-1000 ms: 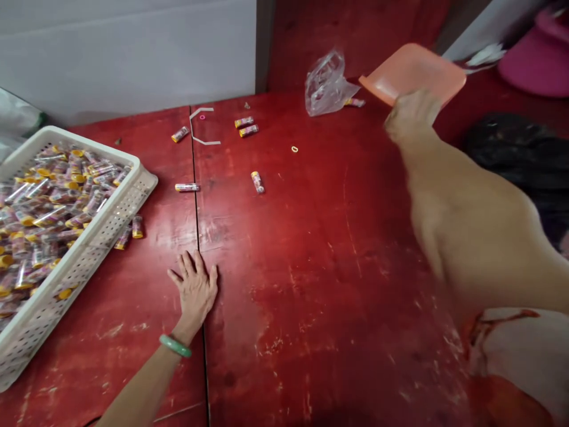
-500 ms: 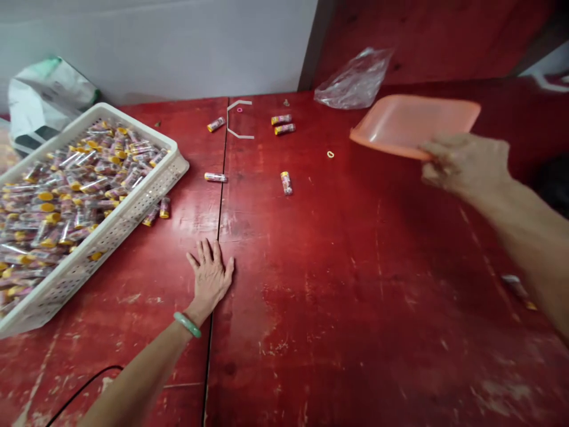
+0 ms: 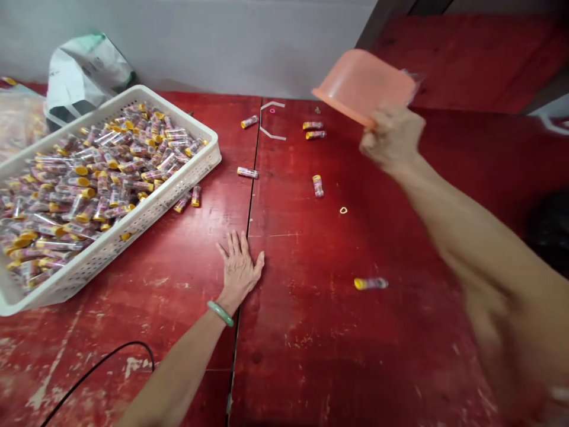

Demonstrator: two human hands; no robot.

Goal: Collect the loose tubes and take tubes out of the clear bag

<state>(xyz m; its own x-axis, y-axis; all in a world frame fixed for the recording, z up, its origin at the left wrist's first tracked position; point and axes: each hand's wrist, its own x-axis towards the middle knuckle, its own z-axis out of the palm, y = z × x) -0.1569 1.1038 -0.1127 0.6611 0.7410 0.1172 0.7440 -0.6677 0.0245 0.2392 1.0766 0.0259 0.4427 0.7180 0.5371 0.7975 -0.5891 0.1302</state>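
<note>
My left hand (image 3: 240, 270) lies flat on the red table (image 3: 284, 367), fingers spread, holding nothing; a green bangle (image 3: 220, 314) circles its wrist. In my right hand (image 3: 395, 133) is the rim of an orange translucent plastic tub (image 3: 367, 83), tilted above the far part of the table. Its inside is not visible to me. Below it on the table lies a small clear tube with a yellow cap (image 3: 371, 284). Another such tube (image 3: 317, 185) and a small pale ring (image 3: 343, 210) lie farther away.
A white perforated basket (image 3: 173, 190) heaped with yellow-capped tubes stands at left, with two loose tubes (image 3: 189, 200) beside it. Several more tubes lie near the table seam. A white bag (image 3: 84, 71) is behind the basket. A black cable (image 3: 95, 367) curves at lower left.
My right hand has swung the orange tub up and leftward. The near yellow-capped tube has shifted left across the table, and the pale ring is closer to me. My left hand stays flat.
</note>
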